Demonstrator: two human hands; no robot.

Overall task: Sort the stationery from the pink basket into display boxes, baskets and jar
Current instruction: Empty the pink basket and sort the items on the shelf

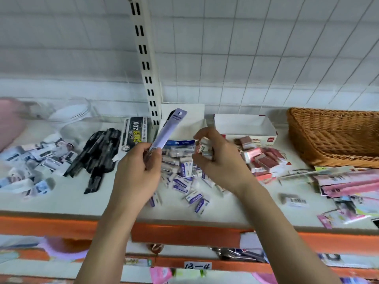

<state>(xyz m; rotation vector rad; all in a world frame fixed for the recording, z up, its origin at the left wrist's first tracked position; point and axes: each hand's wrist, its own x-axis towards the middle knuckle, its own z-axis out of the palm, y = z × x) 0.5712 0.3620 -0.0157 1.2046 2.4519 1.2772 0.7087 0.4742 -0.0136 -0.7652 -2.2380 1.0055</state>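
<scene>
From the head view, nearest the camera at centre frame, the left hand [141,162] pinches the lower end of a long lilac packet [169,130], whose long axis tilts up and to the right toward the white display box [184,115] just behind it. The right hand [213,152], beside it at centre, curls round a few small erasers [205,149], fingers closed on them. Under both hands lies a loose pile of purple-and-white erasers [184,181] on the shelf [235,208]. The left hand is nearer that white box; the right is nearer the red-trimmed display box [246,126], open and upper right of centre, with pink erasers [260,158] spilled before it. A wicker basket [332,136] sits at the far right, a glass jar [78,117] and the pink basket [10,124] at the upper left. Black pens [98,156] lie left of centre. Nothing seems to block either box.
</scene>
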